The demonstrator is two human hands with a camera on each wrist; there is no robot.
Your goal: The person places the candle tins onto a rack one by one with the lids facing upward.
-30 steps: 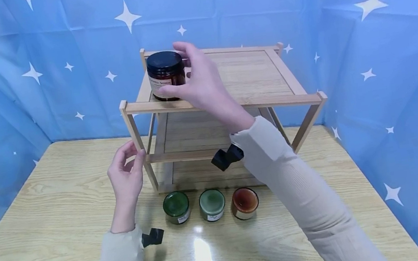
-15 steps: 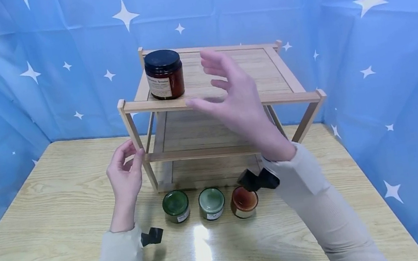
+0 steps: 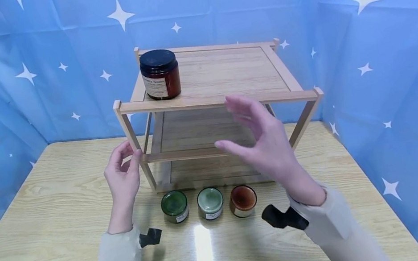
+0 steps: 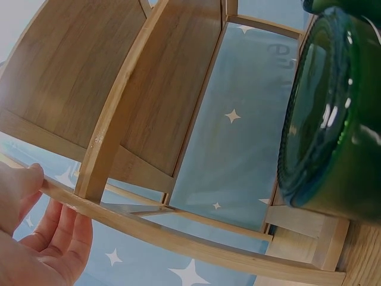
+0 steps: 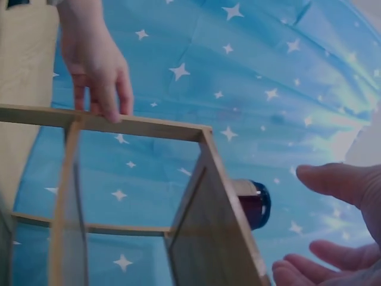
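A wooden shelf rack (image 3: 212, 100) with three tiers stands on the table. My left hand (image 3: 123, 172) holds its left front post, thumb on one side and fingers on the other in the left wrist view (image 4: 56, 238). On the top tier, at the left, stands an amber jar (image 3: 161, 81) with a black lid and pale label. My right hand (image 3: 265, 140) is in the air before the rack, thumb and fingers spread apart around nothing. Below it to the left are a dark green jar (image 3: 174, 206), a light green jar (image 3: 210, 202) and a reddish-brown jar (image 3: 243, 200).
The three jars stand in a row on the wooden table (image 3: 53, 226), just before the rack's lowest tier. Blue cloth (image 3: 71, 47) with white stars hangs behind and at both sides. Black wrist cameras sit at both cuffs.
My right hand has let go of the amber jar and moved down and to the right, away from it. The jar stays on the top tier. My left hand keeps its hold on the post.
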